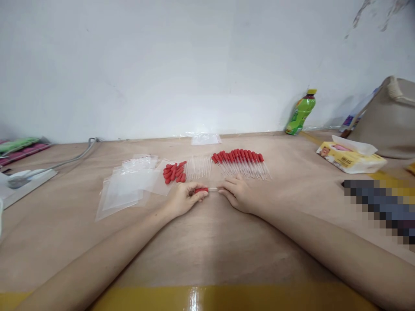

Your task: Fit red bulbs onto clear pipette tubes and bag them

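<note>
Between thumb and fingers, my left hand pinches a red rubber dropper bulb. A clear dropper tube runs out of the bulb's right end, and my right hand has its fingers closed on the tube's other end. Just behind my left hand lies a small heap of red bulbs. Several bare clear tubes lie side by side behind the gap between my hands. Droppers with red bulbs fitted lie in a row behind my right hand, bulbs toward the wall.
Clear plastic bags lie spread at left, near a grey cable. A white packet is by the wall. At right are a green bottle, a tissue pack, a beige bag and a pixelated dark object.
</note>
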`<state>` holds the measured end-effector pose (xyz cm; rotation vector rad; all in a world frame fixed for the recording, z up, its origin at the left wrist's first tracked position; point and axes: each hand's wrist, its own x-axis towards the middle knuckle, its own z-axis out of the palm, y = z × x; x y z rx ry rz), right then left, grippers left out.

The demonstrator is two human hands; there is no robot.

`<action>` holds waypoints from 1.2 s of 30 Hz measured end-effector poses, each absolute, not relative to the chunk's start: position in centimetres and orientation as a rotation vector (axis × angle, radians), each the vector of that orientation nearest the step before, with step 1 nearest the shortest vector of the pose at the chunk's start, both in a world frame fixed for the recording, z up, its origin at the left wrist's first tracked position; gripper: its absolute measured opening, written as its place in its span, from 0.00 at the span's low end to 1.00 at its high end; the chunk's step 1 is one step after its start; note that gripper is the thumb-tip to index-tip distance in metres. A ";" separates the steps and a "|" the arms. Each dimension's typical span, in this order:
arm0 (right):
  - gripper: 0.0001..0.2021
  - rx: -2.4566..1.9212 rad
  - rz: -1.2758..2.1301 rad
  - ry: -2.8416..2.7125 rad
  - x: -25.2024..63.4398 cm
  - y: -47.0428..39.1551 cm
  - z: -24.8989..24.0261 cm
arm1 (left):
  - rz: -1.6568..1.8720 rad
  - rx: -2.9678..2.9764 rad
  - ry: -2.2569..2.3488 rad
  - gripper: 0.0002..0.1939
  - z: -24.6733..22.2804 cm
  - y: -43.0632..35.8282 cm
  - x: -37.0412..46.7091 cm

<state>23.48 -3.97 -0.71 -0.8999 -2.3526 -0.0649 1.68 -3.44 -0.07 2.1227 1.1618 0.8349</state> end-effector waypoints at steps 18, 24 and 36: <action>0.12 -0.888 -0.090 -2.341 22.7 -4.7 0.2 | 0.891 2.115 1.064 0.14 -0.2 -3.6 1.5; 0.15 -0.871 -0.067 -2.371 22.3 -4.3 -0.7 | 0.878 2.191 1.075 0.13 -0.3 -3.6 1.4; 0.10 -1.083 0.010 -2.503 22.6 -5.3 2.6 | 0.970 2.470 1.065 0.11 0.5 -3.8 1.7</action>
